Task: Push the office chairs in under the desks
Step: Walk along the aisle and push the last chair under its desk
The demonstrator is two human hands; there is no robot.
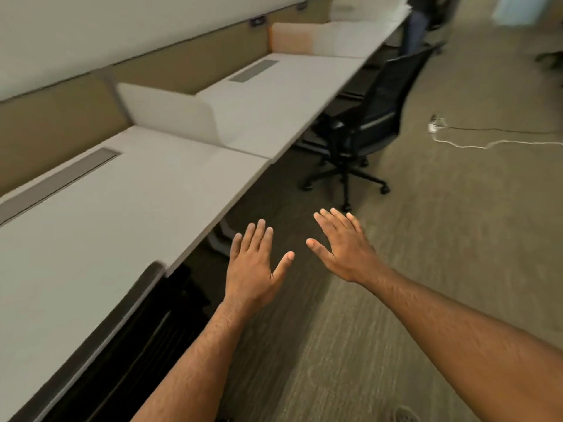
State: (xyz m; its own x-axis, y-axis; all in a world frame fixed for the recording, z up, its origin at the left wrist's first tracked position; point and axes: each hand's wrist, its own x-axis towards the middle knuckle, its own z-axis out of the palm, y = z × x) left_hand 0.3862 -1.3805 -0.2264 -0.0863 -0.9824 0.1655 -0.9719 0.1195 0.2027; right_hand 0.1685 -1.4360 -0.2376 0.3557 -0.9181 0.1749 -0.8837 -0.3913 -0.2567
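A long row of white desks (pixel 170 190) runs from the lower left to the upper right. One black mesh office chair (pixel 374 117) stands at the second desk, its seat partly under the top and its back and wheeled base out on the carpet. Another black chair (pixel 143 324) sits tucked against the nearest desk's edge at the lower left. My left hand (pixel 256 266) and my right hand (pixel 344 245) are stretched out in front of me over the floor, fingers spread, palms down, holding nothing. Both are well short of the far chair.
White divider screens (pixel 170 114) separate the desks, with grey cable covers (pixel 253 71) set in the tops. A white cable and plug (pixel 438 129) lie on the carpet at right. A person's legs (pixel 414 28) stand at the far end, near another chair.
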